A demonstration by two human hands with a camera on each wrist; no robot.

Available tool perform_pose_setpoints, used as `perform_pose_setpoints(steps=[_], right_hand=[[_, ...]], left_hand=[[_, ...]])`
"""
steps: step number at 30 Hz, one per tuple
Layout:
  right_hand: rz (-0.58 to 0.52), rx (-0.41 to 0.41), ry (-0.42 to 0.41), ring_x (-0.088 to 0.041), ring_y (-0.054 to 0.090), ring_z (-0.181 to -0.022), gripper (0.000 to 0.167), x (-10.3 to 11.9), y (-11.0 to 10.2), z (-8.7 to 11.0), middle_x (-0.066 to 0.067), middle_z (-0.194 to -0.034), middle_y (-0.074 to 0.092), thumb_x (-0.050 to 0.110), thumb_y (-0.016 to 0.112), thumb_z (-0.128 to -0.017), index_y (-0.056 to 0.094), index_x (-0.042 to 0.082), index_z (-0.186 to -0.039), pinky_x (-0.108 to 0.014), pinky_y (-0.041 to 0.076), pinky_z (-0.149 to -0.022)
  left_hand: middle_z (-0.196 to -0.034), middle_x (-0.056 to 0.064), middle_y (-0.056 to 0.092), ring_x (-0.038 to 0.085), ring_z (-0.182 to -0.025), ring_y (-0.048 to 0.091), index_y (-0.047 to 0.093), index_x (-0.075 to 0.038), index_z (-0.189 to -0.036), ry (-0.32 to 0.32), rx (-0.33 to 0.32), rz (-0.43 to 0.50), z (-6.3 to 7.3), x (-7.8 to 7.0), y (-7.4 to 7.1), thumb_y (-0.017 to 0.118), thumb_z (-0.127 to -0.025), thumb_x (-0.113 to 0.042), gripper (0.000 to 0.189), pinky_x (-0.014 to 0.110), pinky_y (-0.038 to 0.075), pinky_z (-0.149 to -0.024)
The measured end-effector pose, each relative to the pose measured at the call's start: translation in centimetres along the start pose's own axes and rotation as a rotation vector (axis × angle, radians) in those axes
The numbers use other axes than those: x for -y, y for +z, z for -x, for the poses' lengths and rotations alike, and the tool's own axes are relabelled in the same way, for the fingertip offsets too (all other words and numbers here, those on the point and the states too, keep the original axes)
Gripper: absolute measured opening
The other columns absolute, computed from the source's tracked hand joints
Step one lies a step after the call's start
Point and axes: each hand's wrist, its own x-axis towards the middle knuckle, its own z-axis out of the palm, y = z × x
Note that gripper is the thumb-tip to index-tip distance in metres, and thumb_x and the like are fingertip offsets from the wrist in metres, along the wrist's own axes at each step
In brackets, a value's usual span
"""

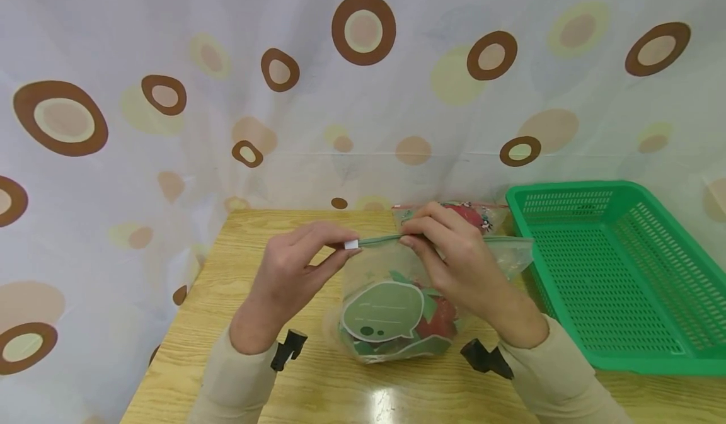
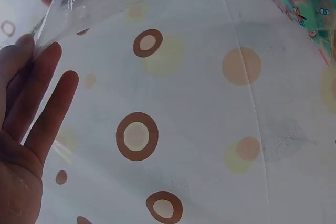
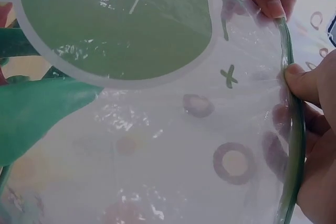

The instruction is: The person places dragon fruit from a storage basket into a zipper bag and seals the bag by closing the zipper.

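A clear zip bag printed with a green speech bubble and red strawberries stands on the table, its green zip strip along the top. At the strip's left end my left hand pinches the edge by a small white tab. My right hand pinches the same strip farther right, thumb on the near side. In the right wrist view the strip runs between both hands, and the bag's film looks stretched. What the bag holds is hard to make out.
Behind the right hand lies a second zip bag with a red edge and a cartoon print. A green plastic basket stands on the right of the wooden table. A patterned sheet hangs behind and at the left.
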Motion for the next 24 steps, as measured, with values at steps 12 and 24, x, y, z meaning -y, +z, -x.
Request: perform_pose_setpoints(steps=[12,24], right_hand=[[0.114,-0.044,-0.032,-0.020,0.051,-0.077,0.019,-0.1,0.1,-0.4,-0.008,-0.088,0.059,0.015,0.062,-0.098,0.072,0.002,-0.090,-0.028,0.039,-0.071],[0.312,-0.115,-0.007,-0.023,0.053,-0.072,0.011,0.4,1.2,-0.9,-0.007,-0.082,0.064,0.002,0.074,-0.086,0.074,0.002,-0.096,-0.034,0.041,-0.064]], left_hand=[[-0.090,0.005,0.075,0.014,-0.077,0.073,0.071,-0.004,-0.104,-0.108,-0.026,-0.013,0.1,-0.1,0.4,0.080,-0.080,-0.005,0.025,0.020,0.059,-0.072],[-0.085,0.006,0.074,0.015,-0.075,0.073,0.077,-0.007,-0.097,-0.169,-0.107,-0.027,0.4,0.2,1.4,0.074,-0.085,0.001,0.014,0.022,0.060,-0.070]])
